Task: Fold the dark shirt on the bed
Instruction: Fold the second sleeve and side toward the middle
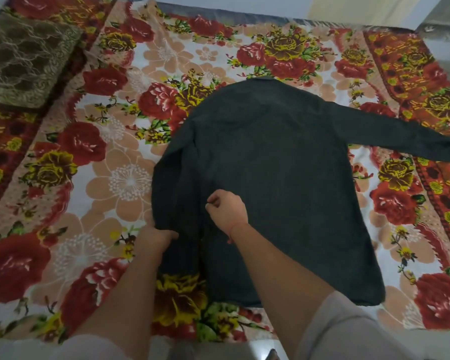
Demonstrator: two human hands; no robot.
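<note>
The dark shirt [270,178] lies back side up in the middle of the bed [109,183], collar at the far end. Its right sleeve stretches out flat to the right edge of the view. The left side is folded inward over the body. My left hand [159,236] grips the folded left edge low down, fingers tucked under the cloth. My right hand [227,207] rests on the shirt just right of that fold, fingers curled and pinching the fabric.
A floral bedsheet in red, yellow and peach covers the bed. A brown patterned cushion [24,61] sits at the far left corner. A pale wall and floor show beyond the bed's far right corner.
</note>
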